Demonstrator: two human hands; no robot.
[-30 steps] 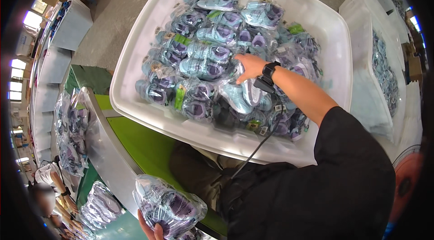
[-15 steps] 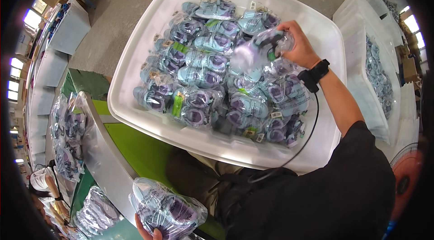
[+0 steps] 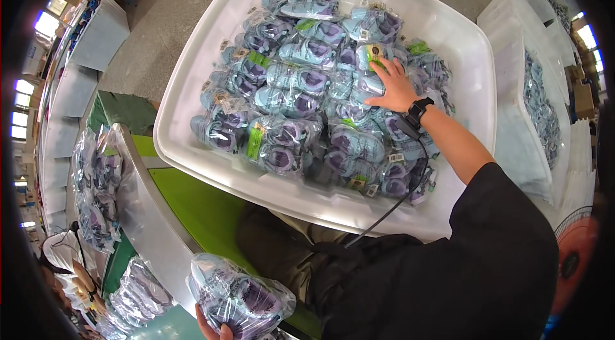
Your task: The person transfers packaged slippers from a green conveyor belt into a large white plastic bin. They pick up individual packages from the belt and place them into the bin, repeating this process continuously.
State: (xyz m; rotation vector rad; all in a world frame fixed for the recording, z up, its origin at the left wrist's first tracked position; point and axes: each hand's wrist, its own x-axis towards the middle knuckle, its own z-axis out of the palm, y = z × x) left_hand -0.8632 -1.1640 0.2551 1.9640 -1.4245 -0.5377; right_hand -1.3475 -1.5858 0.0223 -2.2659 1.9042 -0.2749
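At the lower left edge, left hand [image 3: 216, 328]: thumb and fingers closed around the near side of a bagged pair [image 3: 240, 295] of pale blue and purple shoes in clear film. Long axis of this bundle appears to slant from upper left to lower right; film creases blur the exact line.

Beyond it, a metal ledge [image 3: 148, 196] and a bright green panel [image 3: 189, 202], both left of the white bin [image 3: 473, 77]. Bin holds bagged shoes [image 3: 291, 90], packed close in rough rows.

Over the bin's right half, right hand [image 3: 394, 89]: fingers spread wide, palm down, fingertips toward the upper left. Key relation: a green-tagged bagged pair [image 3: 368, 54] lies just beyond and left of those fingertips, partly under them. Right hand is by far the nearer one; left hand is well apart, outside the bin. Long axis of that pair partly covered, cannot tell it surely. Light contact or firm press: cannot tell.

Farther right, a second white bin [image 3: 509, 106] with similar bagged shoes [image 3: 541, 109].
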